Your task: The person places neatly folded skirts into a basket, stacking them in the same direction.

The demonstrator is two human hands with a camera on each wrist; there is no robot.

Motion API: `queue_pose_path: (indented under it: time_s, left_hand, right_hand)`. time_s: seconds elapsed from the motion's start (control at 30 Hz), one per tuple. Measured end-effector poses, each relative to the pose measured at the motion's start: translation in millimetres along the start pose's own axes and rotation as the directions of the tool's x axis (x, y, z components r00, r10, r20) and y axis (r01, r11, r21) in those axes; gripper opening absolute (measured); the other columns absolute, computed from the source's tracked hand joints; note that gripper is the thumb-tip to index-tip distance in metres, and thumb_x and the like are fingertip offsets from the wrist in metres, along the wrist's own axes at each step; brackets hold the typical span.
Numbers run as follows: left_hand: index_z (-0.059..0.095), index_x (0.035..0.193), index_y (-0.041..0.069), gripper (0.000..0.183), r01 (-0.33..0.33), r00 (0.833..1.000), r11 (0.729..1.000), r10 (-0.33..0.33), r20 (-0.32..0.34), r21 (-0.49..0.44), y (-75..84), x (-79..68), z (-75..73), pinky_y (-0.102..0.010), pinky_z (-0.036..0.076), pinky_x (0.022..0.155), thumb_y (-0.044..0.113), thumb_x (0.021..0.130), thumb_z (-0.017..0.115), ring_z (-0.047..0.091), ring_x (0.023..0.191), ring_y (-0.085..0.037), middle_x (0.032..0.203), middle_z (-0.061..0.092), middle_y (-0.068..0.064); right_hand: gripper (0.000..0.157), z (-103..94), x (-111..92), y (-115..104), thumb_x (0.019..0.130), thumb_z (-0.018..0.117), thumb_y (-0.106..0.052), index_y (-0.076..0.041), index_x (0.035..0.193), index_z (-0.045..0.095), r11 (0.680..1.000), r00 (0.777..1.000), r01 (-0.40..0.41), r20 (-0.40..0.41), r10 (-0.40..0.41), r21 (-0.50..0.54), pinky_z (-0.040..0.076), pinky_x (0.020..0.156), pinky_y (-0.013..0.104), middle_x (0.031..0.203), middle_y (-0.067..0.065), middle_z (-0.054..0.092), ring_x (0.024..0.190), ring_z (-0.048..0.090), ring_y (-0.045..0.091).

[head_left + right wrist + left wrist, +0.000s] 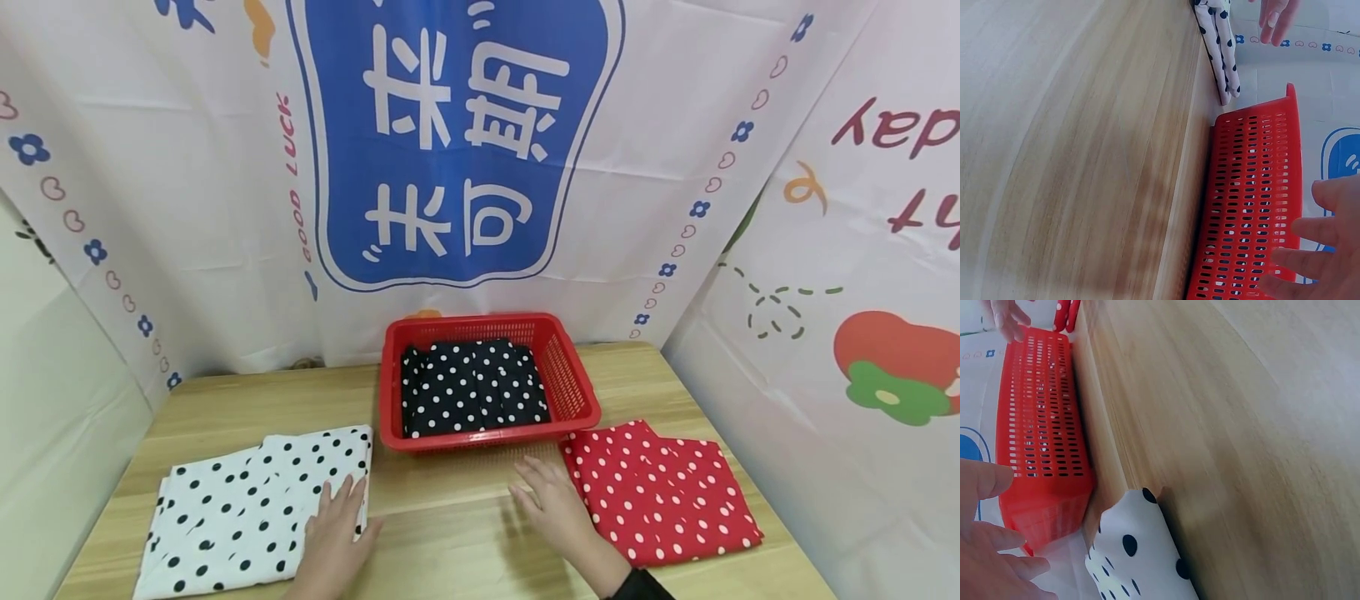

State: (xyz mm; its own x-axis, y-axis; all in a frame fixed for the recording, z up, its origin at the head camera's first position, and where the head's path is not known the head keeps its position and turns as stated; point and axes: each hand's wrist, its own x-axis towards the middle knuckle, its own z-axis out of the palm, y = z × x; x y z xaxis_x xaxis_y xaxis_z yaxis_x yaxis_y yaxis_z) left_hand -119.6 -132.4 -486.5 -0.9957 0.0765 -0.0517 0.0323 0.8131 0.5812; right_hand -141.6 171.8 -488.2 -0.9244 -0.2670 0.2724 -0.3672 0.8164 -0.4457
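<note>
My left hand (335, 533) is over the right part of a folded white cloth with black dots (240, 508), its fingers spread and relaxed. Between the basket and a folded red cloth with white dots (660, 492), my right hand (553, 508) hovers above the table with loose fingers and holds nothing. A red plastic basket (581, 383) stands at the back middle, with a folded black cloth with white dots (472, 387) lying inside. In the right wrist view, the fingers (1313, 231) of the right hand appear in front of the basket's slotted side.
The wooden table (450, 542) carries all these things. Behind it hangs a white printed curtain (225, 208) with a blue panel, close to the basket's back. Another printed sheet (847, 333) borders the right side.
</note>
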Motion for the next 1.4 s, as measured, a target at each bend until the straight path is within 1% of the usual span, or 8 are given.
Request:
queue_pose_path:
  time_s: [0.4,0.57,0.73,0.9,1.03,1.17,1.27,1.4]
  left_hand:
    - [0.038,0.141,-0.012,0.062,0.064,0.996,0.998,-0.065,0.056,0.015,-11.7,3.6,-1.2,-0.077,0.013,0.101,0.023,0.095,0.060,0.008,0.136,-0.059,0.147,0.028,-0.037]
    - [0.039,0.139,-0.013,0.062,0.079,0.995,0.996,-0.081,0.060,0.037,-19.2,4.4,2.3,-0.078,0.015,0.099,0.024,0.095,0.061,0.009,0.135,-0.059,0.146,0.029,-0.037]
    - [0.039,0.139,-0.013,0.057,0.078,0.996,0.995,-0.080,0.027,0.060,-36.0,7.1,6.0,-0.078,0.015,0.099,0.018,0.096,0.057,0.010,0.135,-0.059,0.147,0.027,-0.035]
    - [0.037,0.141,-0.012,0.054,0.106,0.994,0.988,-0.107,0.007,0.109,-61.1,13.2,7.6,-0.078,0.012,0.098,0.017,0.098,0.053,0.008,0.135,-0.059,0.149,0.024,-0.034]
    - [0.036,0.141,-0.012,0.058,0.113,0.993,0.984,-0.116,0.011,0.139,-78.3,15.3,7.8,-0.078,0.012,0.098,0.023,0.098,0.053,0.008,0.133,-0.061,0.148,0.024,-0.034]
    - [0.035,0.143,-0.011,0.065,0.116,0.991,0.975,-0.126,0.041,0.191,-88.3,12.5,11.2,-0.076,0.014,0.101,0.037,0.101,0.047,0.008,0.134,-0.060,0.149,0.024,-0.034]
    - [0.035,0.143,-0.010,0.070,0.109,0.990,0.964,-0.127,0.057,0.241,-90.9,7.7,14.9,-0.075,0.017,0.102,0.047,0.102,0.039,0.010,0.134,-0.060,0.149,0.024,-0.034]
    - [0.039,0.141,-0.011,0.069,0.098,0.989,0.953,-0.125,0.079,0.286,-87.1,0.5,19.5,-0.073,0.023,0.100,0.046,0.102,0.040,0.016,0.132,-0.061,0.147,0.028,-0.034]
  right_hand:
    - [0.037,4.6,-1.4,1.6,0.094,0.062,-0.022,0.004,0.120,0.065,1.000,1.000,0.006,0.001,-0.006,0.011,0.038,0.100,0.061,0.126,0.026,0.058,0.116,0.053,0.047]
    - [0.039,4.3,-2.9,1.5,0.095,0.060,-0.026,0.004,0.120,0.064,1.000,0.999,0.001,0.035,-0.002,0.018,0.035,0.101,0.063,0.128,0.026,0.056,0.117,0.051,0.048]
    - [0.038,4.7,-5.2,1.1,0.096,0.060,-0.026,0.003,0.121,0.064,1.000,0.997,-0.016,0.070,0.015,0.012,0.037,0.100,0.061,0.129,0.023,0.057,0.119,0.052,0.044]
    - [0.037,5.4,-7.8,0.3,0.095,0.061,-0.025,0.001,0.121,0.064,1.000,0.997,0.000,0.074,0.001,-0.012,0.041,0.096,0.059,0.126,0.022,0.058,0.116,0.053,0.039]
    - [0.037,6.7,-10.0,1.1,0.095,0.062,-0.025,0.001,0.121,0.065,1.000,0.998,0.013,0.066,-0.011,-0.023,0.040,0.097,0.061,0.125,0.023,0.059,0.116,0.054,0.040]
    - [0.036,7.6,-11.1,2.0,0.095,0.062,-0.024,0.001,0.121,0.065,1.000,0.998,0.013,0.070,-0.012,-0.015,0.039,0.098,0.061,0.126,0.023,0.058,0.117,0.053,0.041]
    - [0.036,8.2,-11.6,3.0,0.095,0.062,-0.024,0.001,0.120,0.065,1.000,0.997,0.013,0.074,-0.012,-0.012,0.038,0.099,0.061,0.126,0.024,0.058,0.117,0.053,0.040]
    - [0.035,9.2,-12.7,5.0,0.095,0.062,-0.024,0.001,0.120,0.066,1.000,0.997,0.011,0.079,-0.010,-0.014,0.038,0.100,0.061,0.126,0.023,0.058,0.117,0.053,0.039]
